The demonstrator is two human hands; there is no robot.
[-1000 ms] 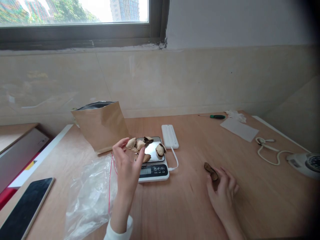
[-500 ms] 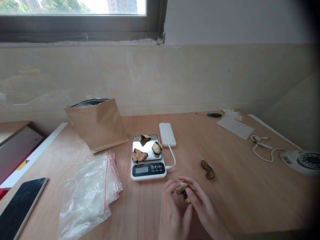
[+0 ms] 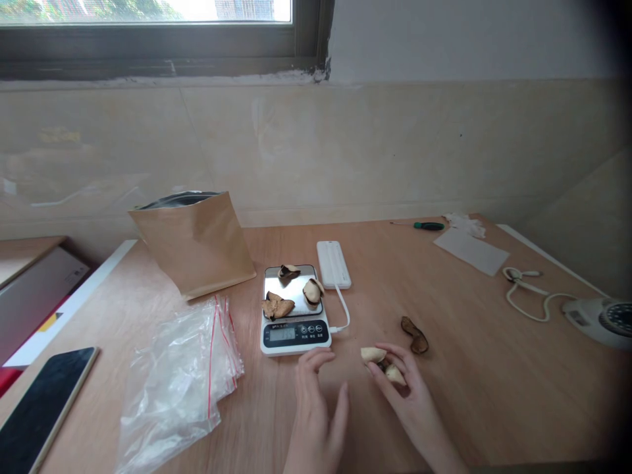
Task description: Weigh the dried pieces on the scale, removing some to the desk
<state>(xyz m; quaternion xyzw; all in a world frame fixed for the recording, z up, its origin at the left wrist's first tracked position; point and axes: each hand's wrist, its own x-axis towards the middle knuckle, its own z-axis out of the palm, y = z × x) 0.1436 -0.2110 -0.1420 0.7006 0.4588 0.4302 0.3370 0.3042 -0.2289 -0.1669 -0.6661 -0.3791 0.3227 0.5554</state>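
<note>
Between the fingers of my right hand [image 3: 409, 392] is a pale, curled dried mushroom piece [image 3: 374, 355] with a dark middle. My left hand [image 3: 318, 408] holds nothing, its thumb and fingers apart, just below the front edge of a white digital kitchen scale [image 3: 296, 350]. Several dried mushroom pieces lie on the scale's shiny plate: a dark curled one [image 3: 288, 271] at the back, a pale one [image 3: 312, 292] at the right and a brown one [image 3: 277, 306] in front. Another dark dried mushroom piece [image 3: 415, 336] rests on the table beyond my right hand.
A brown paper pouch [image 3: 197, 247] stands open behind clear zip bags [image 3: 170, 382]. At the left lies a phone [image 3: 47, 408]. A white power bank [image 3: 334, 264] is cabled to the scale. Farther right are a screwdriver [image 3: 428, 226], white paper [image 3: 471, 251] and a corded white device [image 3: 600, 321].
My left hand has let go of the mushroom piece and moved left towards the scale, fingers opening. My right hand keeps the piece and has shifted slightly right.
</note>
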